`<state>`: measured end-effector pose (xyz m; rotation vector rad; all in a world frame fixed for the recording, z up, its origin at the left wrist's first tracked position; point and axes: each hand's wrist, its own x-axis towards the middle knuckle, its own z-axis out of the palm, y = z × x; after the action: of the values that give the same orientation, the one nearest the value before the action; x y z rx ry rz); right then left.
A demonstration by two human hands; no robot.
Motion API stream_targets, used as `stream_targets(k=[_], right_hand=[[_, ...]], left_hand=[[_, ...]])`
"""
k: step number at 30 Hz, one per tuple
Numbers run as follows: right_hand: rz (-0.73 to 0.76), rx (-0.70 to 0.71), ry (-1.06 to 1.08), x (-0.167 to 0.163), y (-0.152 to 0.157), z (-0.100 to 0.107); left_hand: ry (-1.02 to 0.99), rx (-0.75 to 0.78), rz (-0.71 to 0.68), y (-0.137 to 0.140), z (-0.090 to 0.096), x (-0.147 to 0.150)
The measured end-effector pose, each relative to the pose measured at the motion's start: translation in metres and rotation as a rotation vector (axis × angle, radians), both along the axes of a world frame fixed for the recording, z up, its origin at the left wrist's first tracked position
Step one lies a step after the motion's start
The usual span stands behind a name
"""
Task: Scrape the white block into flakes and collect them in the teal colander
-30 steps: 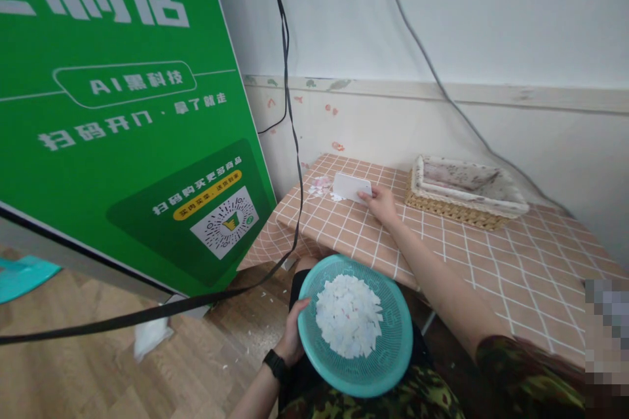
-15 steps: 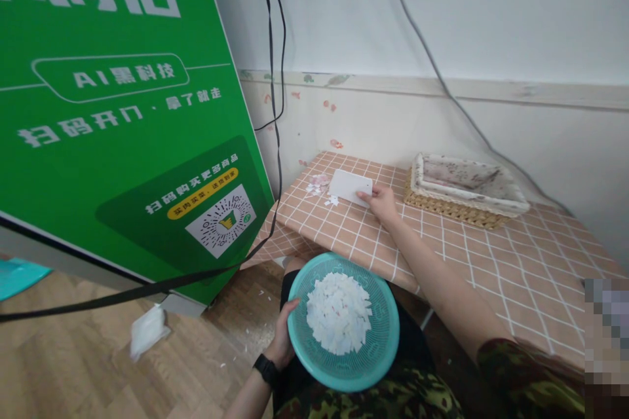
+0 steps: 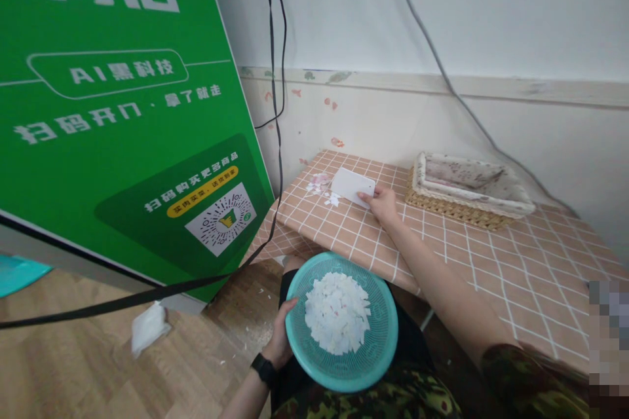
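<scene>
My left hand (image 3: pixel 281 334) is closed on the left rim of a round turquoise plastic basket (image 3: pixel 386 334), which rests over my lap. A heap of small white paper scraps (image 3: pixel 338 313) lies inside the basket. My right hand (image 3: pixel 382 203) pinches the right end of a flat white card (image 3: pixel 352 184) with a small hole near its edge. The card is low over the checked tablecloth, and I cannot tell whether it touches it. Beside the card's left end lie loose paper scraps (image 3: pixel 319 183), some white and some pinkish.
A wicker basket (image 3: pixel 457 211) with a patterned cloth lining stands on the checked table (image 3: pixel 496 262) against the wall. At left is a large green cabinet (image 3: pixel 122 163) with a black strap (image 3: pixel 206 280) running past it. A white packet (image 3: pixel 149 328) lies on the wooden floor.
The white card and my right hand shift very slightly to the right in view, with the camera moving a little too. Both grips stay the same.
</scene>
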<state>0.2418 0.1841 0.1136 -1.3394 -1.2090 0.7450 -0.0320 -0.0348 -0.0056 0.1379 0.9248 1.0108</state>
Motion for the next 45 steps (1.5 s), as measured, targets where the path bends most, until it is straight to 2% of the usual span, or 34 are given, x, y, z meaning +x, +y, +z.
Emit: stream_targets(k=[6,11,15,19,21,25,28,31,36,39,45], right_hand=[[0.164,0.018,0.06,-0.004,-0.004,0.002],[0.23,-0.027,0.08,-0.004,-0.006,0.005],[0.225,-0.024,0.137,-0.004,-0.006,0.004],[0.258,-0.058,0.108,-0.005,-0.007,0.006],[0.234,-0.056,0.103,-0.004,-0.006,0.006],[0.02,-0.002,0.076,0.002,0.0,0.004],[-0.046,-0.019,0.0,0.005,0.003,-0.001],[-0.003,-0.045,-0.042,0.005,0.003,-0.003],[0.045,-0.014,0.009,0.001,0.002,-0.002],[0.122,-0.015,0.014,0.0,0.0,0.0],[0.248,-0.026,0.144,-0.004,-0.007,0.006]], left_hand=[[0.032,0.005,-0.013,0.0,0.003,0.001],[0.045,0.022,0.013,0.0,0.003,0.002],[0.058,0.013,0.027,0.0,0.005,0.002],[0.064,-0.002,0.016,0.001,0.007,0.002],[0.056,0.007,0.024,0.001,0.006,0.001],[0.041,0.004,-0.001,0.0,0.005,0.002],[0.047,0.007,-0.003,0.0,0.006,0.002],[0.039,0.017,0.009,0.0,0.006,0.002],[0.037,0.006,0.001,0.0,0.003,0.001],[0.048,0.006,0.002,0.0,0.002,0.0],[0.043,0.012,0.009,0.0,0.006,0.002]])
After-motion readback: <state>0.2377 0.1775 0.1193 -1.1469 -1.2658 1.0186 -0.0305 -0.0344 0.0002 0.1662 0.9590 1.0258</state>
